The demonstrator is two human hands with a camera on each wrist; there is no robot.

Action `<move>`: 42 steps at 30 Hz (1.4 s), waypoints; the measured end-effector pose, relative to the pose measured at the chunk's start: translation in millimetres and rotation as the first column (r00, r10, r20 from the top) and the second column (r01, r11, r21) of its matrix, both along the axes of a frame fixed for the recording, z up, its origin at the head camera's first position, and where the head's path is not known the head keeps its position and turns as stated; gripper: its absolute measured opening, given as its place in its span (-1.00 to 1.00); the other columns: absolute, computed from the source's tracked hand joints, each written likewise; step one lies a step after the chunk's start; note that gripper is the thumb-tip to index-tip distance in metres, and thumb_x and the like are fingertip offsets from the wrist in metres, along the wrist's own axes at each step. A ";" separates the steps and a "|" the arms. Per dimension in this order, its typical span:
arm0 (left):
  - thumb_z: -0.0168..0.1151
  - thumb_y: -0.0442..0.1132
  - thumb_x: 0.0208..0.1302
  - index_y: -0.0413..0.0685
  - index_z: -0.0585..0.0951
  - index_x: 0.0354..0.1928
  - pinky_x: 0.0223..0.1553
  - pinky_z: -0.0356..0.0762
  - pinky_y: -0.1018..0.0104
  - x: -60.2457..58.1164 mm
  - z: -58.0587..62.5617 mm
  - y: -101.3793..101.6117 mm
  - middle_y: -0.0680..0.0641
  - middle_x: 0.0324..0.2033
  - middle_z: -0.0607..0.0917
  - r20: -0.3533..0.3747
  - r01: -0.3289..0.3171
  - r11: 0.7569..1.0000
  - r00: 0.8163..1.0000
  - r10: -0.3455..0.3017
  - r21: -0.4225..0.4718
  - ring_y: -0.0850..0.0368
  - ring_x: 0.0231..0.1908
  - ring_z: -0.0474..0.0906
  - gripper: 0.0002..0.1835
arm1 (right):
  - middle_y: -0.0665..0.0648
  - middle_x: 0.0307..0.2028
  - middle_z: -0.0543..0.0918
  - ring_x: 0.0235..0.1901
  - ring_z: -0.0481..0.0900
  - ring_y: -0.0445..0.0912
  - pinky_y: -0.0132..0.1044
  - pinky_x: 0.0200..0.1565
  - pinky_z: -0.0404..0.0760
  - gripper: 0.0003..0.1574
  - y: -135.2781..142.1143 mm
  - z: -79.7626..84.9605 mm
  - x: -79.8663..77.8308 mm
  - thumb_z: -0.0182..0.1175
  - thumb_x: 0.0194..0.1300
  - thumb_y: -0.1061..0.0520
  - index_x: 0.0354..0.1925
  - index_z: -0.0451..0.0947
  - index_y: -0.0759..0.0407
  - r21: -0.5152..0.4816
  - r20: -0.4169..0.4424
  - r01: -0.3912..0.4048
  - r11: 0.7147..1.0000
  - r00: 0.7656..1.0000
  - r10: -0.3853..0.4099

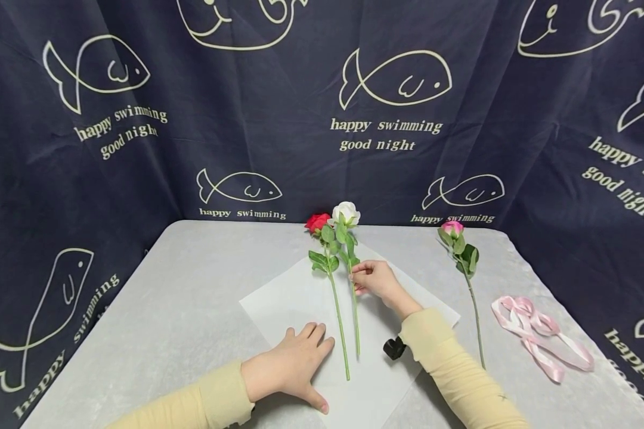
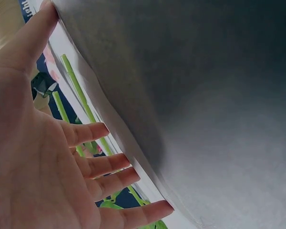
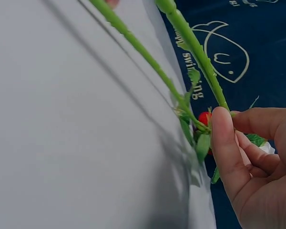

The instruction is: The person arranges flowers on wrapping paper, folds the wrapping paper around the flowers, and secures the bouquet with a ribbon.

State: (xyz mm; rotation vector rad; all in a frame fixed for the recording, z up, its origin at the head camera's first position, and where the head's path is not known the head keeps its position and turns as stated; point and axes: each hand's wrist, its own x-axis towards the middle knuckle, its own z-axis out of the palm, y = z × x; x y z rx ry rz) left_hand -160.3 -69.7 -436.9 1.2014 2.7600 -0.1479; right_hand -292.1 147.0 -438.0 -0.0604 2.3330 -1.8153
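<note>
A white rose (image 1: 346, 213) is held by my right hand (image 1: 374, 279), whose thumb and fingertips pinch the green stem (image 3: 200, 55) below the leaves. Just left of it a red rose (image 1: 318, 223) lies with its stem (image 1: 339, 325) along a sheet of white paper (image 1: 279, 298). My left hand (image 1: 295, 363) rests on the paper's left part with its fingers spread, beside the red rose's lower stem. In the left wrist view the fingertips (image 2: 164, 207) touch the paper near its edge.
To the right lies a pink rose (image 1: 453, 229) on a long stem. Beyond it is a loosely looped pink ribbon (image 1: 542, 328). A grey cloth covers the table (image 1: 182, 286), and a dark curtain (image 1: 300, 107) with fish drawings hangs behind and at both sides.
</note>
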 end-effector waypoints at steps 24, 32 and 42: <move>0.10 0.67 -0.35 -0.03 0.28 0.31 -0.09 0.47 -0.20 2.1 0.2 1.0 -0.19 0.26 0.30 0.000 -0.011 1.000 1.000 0.011 0.007 -0.08 0.26 0.20 0.23 | 0.20 -0.56 0.63 -0.68 0.58 -0.15 -0.26 -0.51 0.65 -0.83 -9.9 -18.1 1.6 0.26 0.14 0.35 -0.27 0.55 0.44 0.116 0.025 -0.004 0.993 1.000 0.001; 0.10 0.67 -0.34 -0.04 0.29 0.31 -0.08 0.46 -0.19 2.8 2.8 1.0 -0.20 0.26 0.30 -0.001 -0.010 1.000 1.000 0.010 0.005 -0.09 0.27 0.20 0.22 | 0.18 -0.60 0.63 -0.73 0.58 -0.14 -0.26 -0.56 0.63 -0.86 -11.8 -17.2 -0.9 0.30 0.10 0.34 -0.34 0.56 0.41 0.202 -0.024 -0.016 0.979 0.999 0.021; 0.10 0.66 -0.34 -0.02 0.27 0.32 -0.05 0.45 -0.19 3.5 4.2 1.2 -0.19 0.28 0.28 0.017 -0.016 1.000 1.000 0.016 -0.003 -0.08 0.28 0.18 0.22 | 0.13 -0.66 0.62 -0.73 0.58 -0.11 -0.26 -0.62 0.60 -0.86 -11.7 -12.0 1.3 0.35 0.08 0.26 -0.39 0.61 0.34 0.372 -0.107 -0.022 0.928 0.992 0.066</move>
